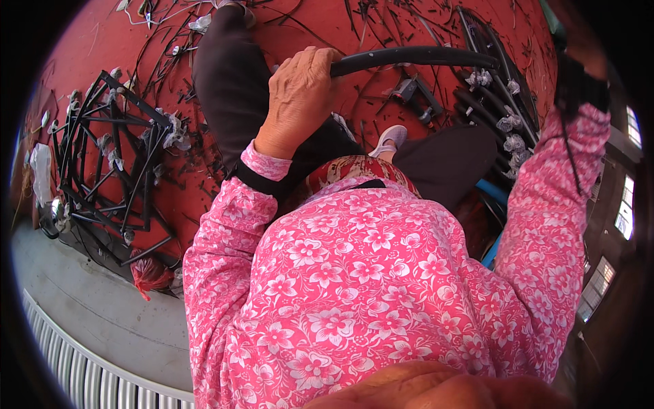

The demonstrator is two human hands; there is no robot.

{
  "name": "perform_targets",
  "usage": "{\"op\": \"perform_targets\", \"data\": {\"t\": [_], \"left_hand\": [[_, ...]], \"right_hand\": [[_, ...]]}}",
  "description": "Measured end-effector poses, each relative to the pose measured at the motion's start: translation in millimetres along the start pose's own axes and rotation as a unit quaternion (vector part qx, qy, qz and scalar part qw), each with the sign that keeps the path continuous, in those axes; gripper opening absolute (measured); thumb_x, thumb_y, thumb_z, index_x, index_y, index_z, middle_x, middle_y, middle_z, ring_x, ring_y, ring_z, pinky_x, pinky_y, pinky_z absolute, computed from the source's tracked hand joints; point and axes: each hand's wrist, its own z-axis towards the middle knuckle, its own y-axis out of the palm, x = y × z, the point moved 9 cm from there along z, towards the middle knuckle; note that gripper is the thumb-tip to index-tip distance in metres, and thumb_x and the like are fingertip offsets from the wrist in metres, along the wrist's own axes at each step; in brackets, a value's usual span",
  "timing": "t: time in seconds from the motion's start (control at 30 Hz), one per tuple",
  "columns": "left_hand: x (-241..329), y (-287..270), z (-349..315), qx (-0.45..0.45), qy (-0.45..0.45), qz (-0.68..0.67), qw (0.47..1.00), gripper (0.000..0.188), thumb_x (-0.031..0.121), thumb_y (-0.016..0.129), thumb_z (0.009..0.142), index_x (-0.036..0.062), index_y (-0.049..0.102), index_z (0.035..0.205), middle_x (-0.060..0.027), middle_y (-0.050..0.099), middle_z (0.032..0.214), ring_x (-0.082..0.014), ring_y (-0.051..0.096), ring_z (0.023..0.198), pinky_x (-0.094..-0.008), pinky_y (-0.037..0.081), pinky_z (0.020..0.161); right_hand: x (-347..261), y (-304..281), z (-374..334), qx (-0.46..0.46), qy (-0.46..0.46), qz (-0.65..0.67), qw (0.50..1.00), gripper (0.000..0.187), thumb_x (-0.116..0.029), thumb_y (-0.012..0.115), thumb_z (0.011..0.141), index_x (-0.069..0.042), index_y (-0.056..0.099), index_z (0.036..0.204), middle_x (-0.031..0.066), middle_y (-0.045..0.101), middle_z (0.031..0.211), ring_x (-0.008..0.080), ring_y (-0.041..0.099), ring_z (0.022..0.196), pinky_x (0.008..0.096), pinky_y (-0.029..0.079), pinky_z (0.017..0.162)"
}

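Note:
My left hand (303, 95) is closed in a fist around one end of a curved black tube (415, 57). The tube runs rightward above my lap, and its far end lies over a bundle of dark tubes. My right hand (587, 58) is raised at the far upper right, away from the tube. It is blurred and in shadow, so its fingers and anything in them cannot be made out. A thin dark cord (571, 153) hangs down in front of my right sleeve.
Black tubular frames (112, 157) with plastic-wrapped ends are piled at left, near a red bag (151, 274). At right lie black tubes (501, 102) with wrapped joints. A grey-black tool (412, 92) sits among dark strips on the red floor (82, 48), beyond my legs.

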Motion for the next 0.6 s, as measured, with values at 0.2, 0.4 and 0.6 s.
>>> {"op": "perform_targets", "data": {"t": [0.2, 0.4, 0.6], "left_hand": [[-3.8, -11.8, 6.6, -0.011, -0.007, 0.011, 1.000, 0.040, 0.012, 0.080, 0.075, 0.0109, 0.062, 0.110, -0.0068, 0.063, 0.093, -0.0304, 0.066, 0.086, -0.0396, 0.052, 0.074], [-15.5, -38.2, 15.2, -0.034, -0.039, -0.015, 0.999, 0.038, 0.013, 0.080, 0.076, 0.0108, 0.063, 0.109, -0.0072, 0.065, 0.092, -0.0305, 0.066, 0.085, -0.0403, 0.052, 0.075], [-39.6, -82.1, 8.4, -0.031, -0.111, -0.038, 0.993, 0.033, 0.012, 0.081, 0.084, 0.0081, 0.064, 0.113, -0.0076, 0.070, 0.098, -0.0262, 0.071, 0.086, -0.0333, 0.054, 0.077]], "right_hand": [[128.3, 154.3, -121.1, -0.156, 0.222, 0.252, 0.929, 0.026, -0.020, 0.066, 0.098, 0.000, 0.071, 0.114, 0.0093, 0.074, 0.109, 0.0106, 0.072, 0.085, 0.0190, 0.055, 0.068], [323.9, 234.1, -193.4, 0.060, 0.455, 0.268, 0.847, 0.031, -0.019, 0.068, 0.099, -0.001, 0.067, 0.123, 0.0073, 0.074, 0.105, 0.0151, 0.074, 0.085, 0.0249, 0.058, 0.070], [442.2, 263.2, -191.7, 0.294, 0.464, 0.371, 0.749, 0.020, -0.015, 0.073, 0.095, -0.002, 0.067, 0.110, 0.0083, 0.073, 0.094, 0.0179, 0.073, 0.079, 0.0284, 0.059, 0.065]]}}
